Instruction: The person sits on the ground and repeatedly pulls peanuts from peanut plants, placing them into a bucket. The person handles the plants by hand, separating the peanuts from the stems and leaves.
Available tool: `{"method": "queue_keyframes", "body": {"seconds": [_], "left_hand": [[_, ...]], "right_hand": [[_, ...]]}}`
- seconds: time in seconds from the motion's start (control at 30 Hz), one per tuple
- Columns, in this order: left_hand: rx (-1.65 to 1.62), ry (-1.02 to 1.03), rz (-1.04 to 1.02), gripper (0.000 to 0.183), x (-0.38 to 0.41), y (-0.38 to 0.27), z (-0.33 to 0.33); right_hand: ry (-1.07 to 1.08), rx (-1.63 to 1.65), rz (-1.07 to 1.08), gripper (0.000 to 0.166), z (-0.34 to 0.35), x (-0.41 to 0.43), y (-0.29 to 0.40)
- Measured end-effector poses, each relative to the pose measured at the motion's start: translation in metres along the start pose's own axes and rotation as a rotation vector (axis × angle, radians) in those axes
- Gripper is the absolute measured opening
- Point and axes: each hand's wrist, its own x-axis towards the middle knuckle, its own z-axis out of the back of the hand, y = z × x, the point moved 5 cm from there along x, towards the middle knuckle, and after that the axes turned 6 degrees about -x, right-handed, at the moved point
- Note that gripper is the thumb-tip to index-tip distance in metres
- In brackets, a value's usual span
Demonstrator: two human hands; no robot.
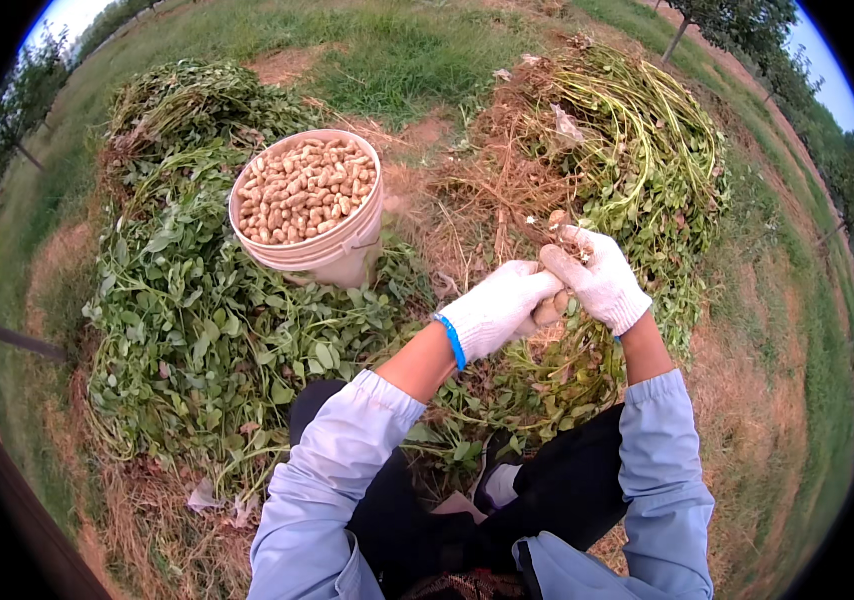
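My left hand (502, 309), in a white knit glove with a blue cuff edge, has its fingers closed around peanut pods (549, 307) that show below its fingertips. Touching it, my right hand (598, 279) in a matching glove grips the root end of a peanut plant (565, 238), with its thumb pointing toward the left hand. Thin roots and a pod stick out above the right fingers. How the stems run between the hands is hidden. A white plastic bucket (344, 264) filled with unshelled peanuts (305, 191) stands ahead and to the left.
Leafy peanut plants (201, 300) are heaped around the bucket on the left. Another pile, of uprooted plants (644, 135) with brown roots, lies ahead on the right. My bent legs (427, 517) are close below the hands. Plastic scraps (204, 496) lie at lower left; trees stand farther off.
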Motion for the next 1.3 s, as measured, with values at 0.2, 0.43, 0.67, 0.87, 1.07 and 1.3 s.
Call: {"method": "queue_keyframes", "body": {"seconds": [0.2,0.43,0.67,0.87,1.07,1.3], "left_hand": [[0.418,-0.267,-0.208,0.043,0.005,-0.005,0.014],[-0.308,-0.159,-0.007,0.03,0.0,0.003,0.002],[0.023,-0.273,-0.315,0.029,-0.029,-0.032,0.006],[1.14,-0.992,-0.575,0.029,-0.05,-0.132,0.143],[1.485,-1.235,-0.145,0.051,-0.071,-0.133,0.254],[1.103,-0.918,-0.558,0.038,-0.057,-0.107,0.175]], "right_hand": [[-0.137,-0.114,-0.019,0.036,-0.006,0.01,-0.005],[-0.323,-0.422,-0.11,0.058,0.003,0.016,-0.003],[-0.522,-0.098,-0.214,0.062,0.052,0.014,-0.032],[-0.394,0.072,-0.141,0.049,0.031,0.005,-0.028],[-0.211,-0.066,-0.15,0.085,0.026,0.013,-0.037],[-0.093,-0.272,-0.135,0.097,0.022,0.013,-0.041]]}}
